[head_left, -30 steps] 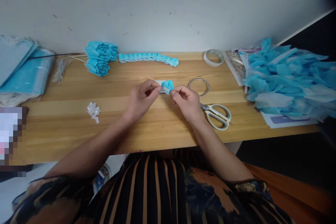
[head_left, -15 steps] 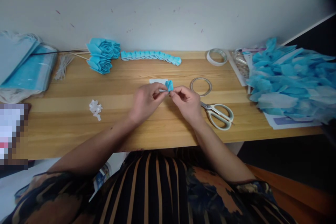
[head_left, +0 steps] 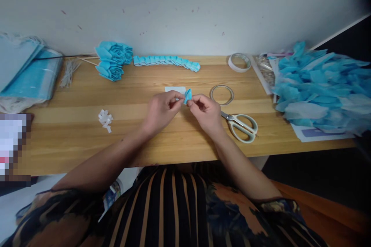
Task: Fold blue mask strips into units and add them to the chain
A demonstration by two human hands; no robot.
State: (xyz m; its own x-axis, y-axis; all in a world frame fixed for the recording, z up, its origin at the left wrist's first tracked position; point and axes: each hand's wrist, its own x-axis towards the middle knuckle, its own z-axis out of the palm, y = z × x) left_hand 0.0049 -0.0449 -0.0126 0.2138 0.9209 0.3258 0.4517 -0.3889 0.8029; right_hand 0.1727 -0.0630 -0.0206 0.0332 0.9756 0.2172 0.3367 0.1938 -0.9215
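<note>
A small folded blue piece [head_left: 188, 95] is pinched between my two hands above the middle of the wooden table. My left hand [head_left: 164, 110] grips its left side between thumb and forefinger. On the other side, the fingertips of my right hand [head_left: 206, 114] are closed on its lower right edge. Just behind my left fingers lies a white strip [head_left: 174, 89]. A thin tape ring [head_left: 213, 95] rests beyond my right hand, and scissors with pale handles [head_left: 243, 127] lie beside that hand, their blades partly hidden.
Blue paper flowers on sticks [head_left: 113, 60] and a row of folded blue pieces [head_left: 166, 61] lie along the wall. White scraps [head_left: 105, 119] sit left, near packaged blue sheets [head_left: 34, 73]. A wide tape roll [head_left: 239, 63] and a blue petal heap [head_left: 324, 88] are right.
The small blue piece has turned and looks narrower and more pointed at the top. My left fingertips have shifted slightly; both hands keep their grip.
</note>
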